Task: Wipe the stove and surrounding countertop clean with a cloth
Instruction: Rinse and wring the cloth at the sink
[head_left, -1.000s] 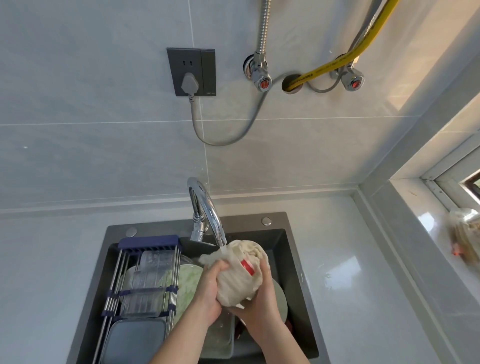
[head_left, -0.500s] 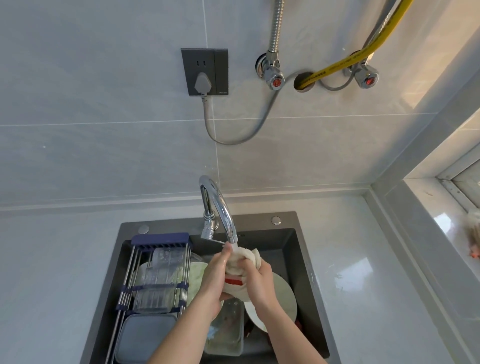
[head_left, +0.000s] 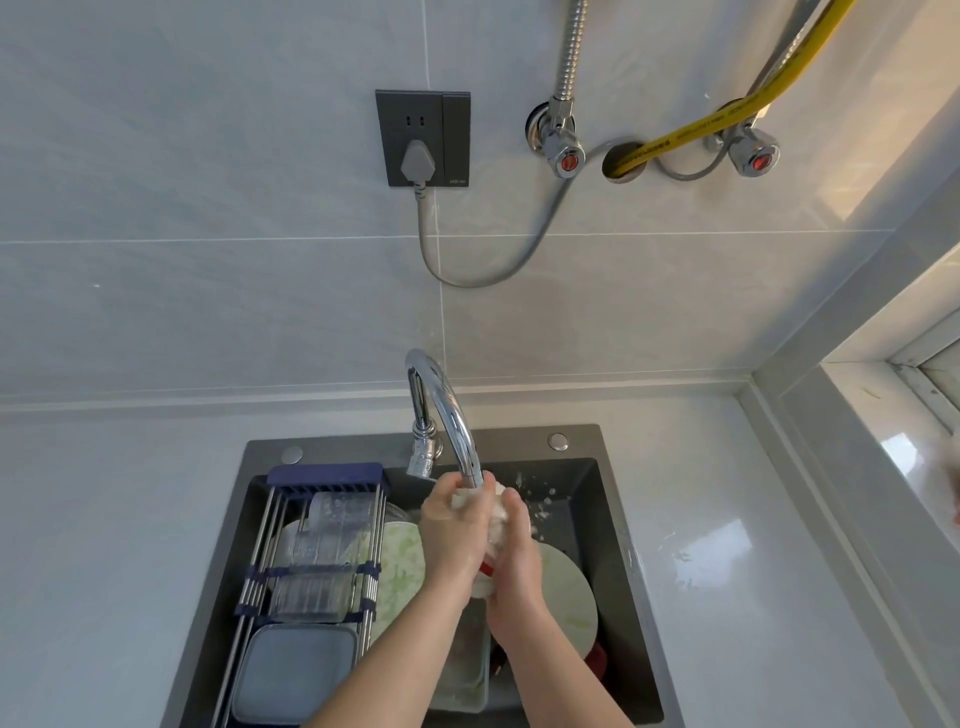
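We see our left hand (head_left: 454, 535) and right hand (head_left: 514, 558) both squeezing the white cloth (head_left: 496, 519) under the faucet (head_left: 447, 415) spout above the sink (head_left: 587, 467), the cloth mostly hidden between our palms, dishes below partly covered.

Printed lettering runs along the yellow hose (head_left: 691, 132) and marks the wall socket (head_left: 423, 137); neither is legible.

I see a polished chrome tap (head_left: 445, 415) over a matt dark sink (head_left: 613, 499). The cloth (head_left: 500, 519) looks soft, wet, off-white. At 3 o'clock, the counter (head_left: 753, 571) is glossy; the wall tiles (head_left: 208, 182) are smooth and satin.
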